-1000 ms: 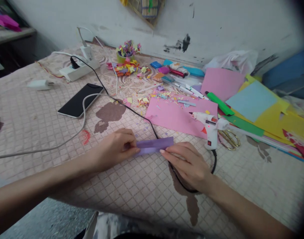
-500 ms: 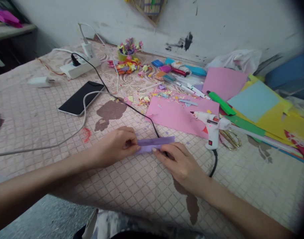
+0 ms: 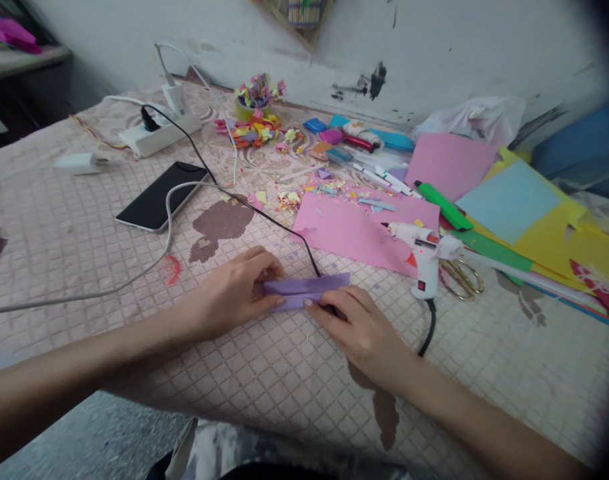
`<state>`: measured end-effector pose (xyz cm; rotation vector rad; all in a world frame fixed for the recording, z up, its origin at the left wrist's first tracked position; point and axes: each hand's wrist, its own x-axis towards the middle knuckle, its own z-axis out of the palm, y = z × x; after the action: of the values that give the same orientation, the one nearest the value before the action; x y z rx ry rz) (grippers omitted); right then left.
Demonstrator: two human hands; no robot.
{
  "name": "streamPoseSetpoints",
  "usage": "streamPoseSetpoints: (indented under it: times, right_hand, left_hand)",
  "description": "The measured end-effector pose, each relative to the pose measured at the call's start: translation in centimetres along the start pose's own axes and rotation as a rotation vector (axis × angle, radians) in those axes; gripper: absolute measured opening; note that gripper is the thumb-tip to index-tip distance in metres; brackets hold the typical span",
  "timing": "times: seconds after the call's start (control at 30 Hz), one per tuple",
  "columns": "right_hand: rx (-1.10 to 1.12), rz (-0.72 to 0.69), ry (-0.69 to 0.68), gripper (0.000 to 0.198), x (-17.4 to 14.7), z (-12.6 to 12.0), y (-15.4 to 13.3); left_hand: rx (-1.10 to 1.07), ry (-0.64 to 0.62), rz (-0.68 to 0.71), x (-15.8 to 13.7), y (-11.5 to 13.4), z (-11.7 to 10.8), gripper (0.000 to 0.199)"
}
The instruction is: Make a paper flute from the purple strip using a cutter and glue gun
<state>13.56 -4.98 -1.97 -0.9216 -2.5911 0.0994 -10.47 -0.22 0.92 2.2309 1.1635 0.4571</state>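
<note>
A purple strip of paper (image 3: 299, 287), creased along its length, lies low over the checked tablecloth between my two hands. At its left end, my left hand (image 3: 234, 290) has its thumb on the near edge and its fingers curled at the far side. My right hand (image 3: 362, 323) pinches the right part of the strip, thumb on the near edge and fingers bent under. Just beyond the paper runs a black cord (image 3: 309, 253). To the right of my right hand, a white glue gun (image 3: 426, 263) rests on the table.
Pink paper (image 3: 364, 233) with paper scraps lies ahead. Scissors (image 3: 462, 280), a green marker (image 3: 443, 207) and coloured sheets (image 3: 514, 200) are at the right. A black phone (image 3: 162, 197), a white cable (image 3: 109, 290) and a power strip (image 3: 159, 133) occupy the left. Paper flowers (image 3: 257, 100) stand at the back.
My left hand has shifted slightly left and its fingers have loosened, so more of the strip's left end shows. My right hand stays in about the same place.
</note>
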Motion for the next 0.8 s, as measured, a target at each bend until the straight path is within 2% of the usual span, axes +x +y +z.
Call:
streamPoseSetpoints:
  times: [0.1, 0.3, 0.43, 0.7, 0.8]
  right_hand:
    - [0.004, 0.002, -0.001, 0.030, 0.1, -0.1, 0.0]
    - [-0.008, 0.009, -0.023, 0.031, 0.0, -0.2, 0.0]
    - [-0.003, 0.013, -0.021, 0.031, 0.0, -0.1, 0.0]
    - [0.012, 0.026, 0.004, 0.031, -0.2, 0.4, 0.2]
    - [0.003, 0.024, -0.015, 0.032, -0.2, 0.3, 0.2]
  left_hand:
    - [-0.011, -0.013, 0.043, 0.5, 0.1, 0.1, 0.025]
    - [-0.018, -0.024, 0.109, 2.0, 0.4, 0.3, 0.017]
    - [-0.022, -0.013, 0.208, 2.2, 0.6, 0.8, 0.018]
    - [0.300, 0.085, 0.457, 0.5, 0.9, 1.1, 0.023]
    - [0.348, 0.088, 0.471, 0.5, 0.9, 1.2, 0.026]
